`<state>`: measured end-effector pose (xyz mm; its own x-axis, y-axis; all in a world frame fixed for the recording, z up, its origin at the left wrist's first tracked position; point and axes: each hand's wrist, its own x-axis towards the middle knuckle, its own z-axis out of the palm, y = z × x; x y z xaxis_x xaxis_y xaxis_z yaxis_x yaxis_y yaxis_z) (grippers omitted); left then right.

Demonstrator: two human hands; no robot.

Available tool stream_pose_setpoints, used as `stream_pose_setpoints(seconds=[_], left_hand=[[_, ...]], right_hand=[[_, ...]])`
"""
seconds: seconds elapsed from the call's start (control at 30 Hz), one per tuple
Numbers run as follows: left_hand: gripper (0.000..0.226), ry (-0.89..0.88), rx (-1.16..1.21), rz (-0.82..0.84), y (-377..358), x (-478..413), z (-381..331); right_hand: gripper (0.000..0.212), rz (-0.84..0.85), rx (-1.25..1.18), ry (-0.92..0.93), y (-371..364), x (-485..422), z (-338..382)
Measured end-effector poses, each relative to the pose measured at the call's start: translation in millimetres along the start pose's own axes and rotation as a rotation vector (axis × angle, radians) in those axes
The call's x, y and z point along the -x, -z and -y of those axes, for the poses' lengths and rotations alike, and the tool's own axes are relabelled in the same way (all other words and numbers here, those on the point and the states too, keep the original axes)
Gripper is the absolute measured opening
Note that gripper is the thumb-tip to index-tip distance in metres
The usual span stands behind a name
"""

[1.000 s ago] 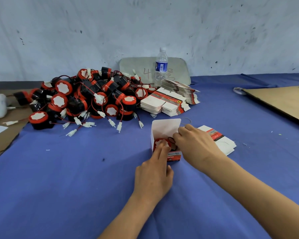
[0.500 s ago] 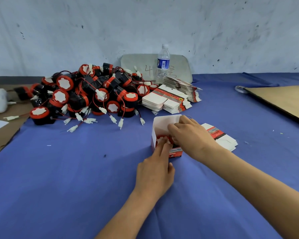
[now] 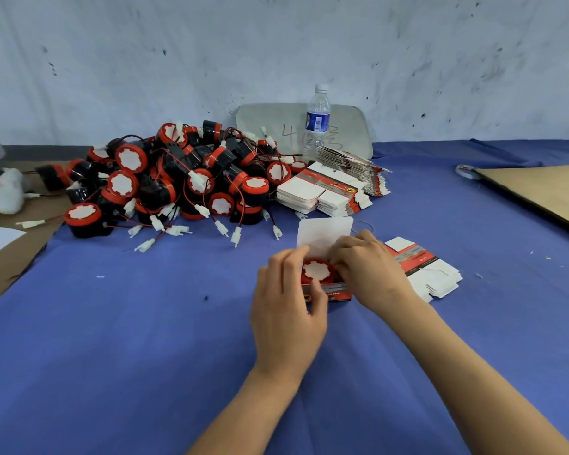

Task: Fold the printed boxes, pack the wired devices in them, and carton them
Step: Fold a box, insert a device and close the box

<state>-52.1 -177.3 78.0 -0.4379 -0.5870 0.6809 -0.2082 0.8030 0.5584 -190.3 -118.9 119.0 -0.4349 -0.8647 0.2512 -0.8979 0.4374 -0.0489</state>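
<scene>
A small red printed box point(image 3: 337, 293) stands on the blue cloth with its white lid flap point(image 3: 322, 234) upright. Inside it sits a red and black wired device point(image 3: 318, 272), white face up. My left hand point(image 3: 288, 303) grips the box's left and front side, thumb on the front wall. My right hand point(image 3: 367, 270) has its fingers curled over the box's right rim, beside the device. A big pile of wired devices point(image 3: 178, 182) lies at the back left. Flat printed boxes lie in stacks behind point(image 3: 322, 195) and to the right point(image 3: 431, 274).
A water bottle point(image 3: 316, 121) stands at the back against a grey board point(image 3: 352, 129). A cardboard sheet point(image 3: 546, 192) lies far right with a tape roll point(image 3: 467, 170) by it. Brown cardboard point(image 3: 0, 267) and white wrapped things point(image 3: 7, 192) sit at the left edge.
My left hand has slid forward from resting behind the box to gripping its left side. The device's white face now shows inside the box. My right hand stays at the right rim.
</scene>
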Motion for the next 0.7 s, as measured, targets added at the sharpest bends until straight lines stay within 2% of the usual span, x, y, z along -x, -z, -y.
stream_pose_setpoints(seconds=[0.1, 0.17, 0.3, 0.4, 0.47, 0.53, 0.6, 0.7], left_hand=[[0.048, 0.113, 0.018, 0.145, -8.8, -0.4, 11.1], [0.045, 0.123, 0.027, 0.215, -11.0, 0.3, 15.4], [0.039, 0.109, -0.003, 0.266, -10.9, -1.0, 19.0], [0.034, 0.129, -0.026, 0.322, -11.1, -2.5, 22.7], [0.031, 0.129, -0.003, 0.325, -11.0, -3.3, 24.7], [0.030, 0.130, 0.048, 0.316, -11.0, -3.3, 23.7], [0.029, 0.135, 0.099, 0.309, -11.5, -3.6, 22.3], [0.028, 0.146, 0.160, 0.286, -11.4, -4.5, 20.5]], right_hand=[[0.026, -0.020, 0.073, -0.018, -4.5, 4.4, 2.8], [0.028, -0.004, 0.100, -0.009, -8.0, 7.2, 4.0], [0.029, -0.048, -0.051, -0.020, -15.3, 11.2, -0.6], [0.035, -0.304, -0.294, 0.001, -26.4, 15.6, 4.8], [0.044, -0.472, -0.554, -0.069, -31.5, 18.1, 6.0], [0.033, -0.476, -0.954, -0.202, -32.9, 21.4, 6.1], [0.017, -0.399, -1.302, -0.333, -35.8, 20.1, -0.4], [0.020, -0.295, -1.465, -0.337, -38.2, 18.8, -8.3]])
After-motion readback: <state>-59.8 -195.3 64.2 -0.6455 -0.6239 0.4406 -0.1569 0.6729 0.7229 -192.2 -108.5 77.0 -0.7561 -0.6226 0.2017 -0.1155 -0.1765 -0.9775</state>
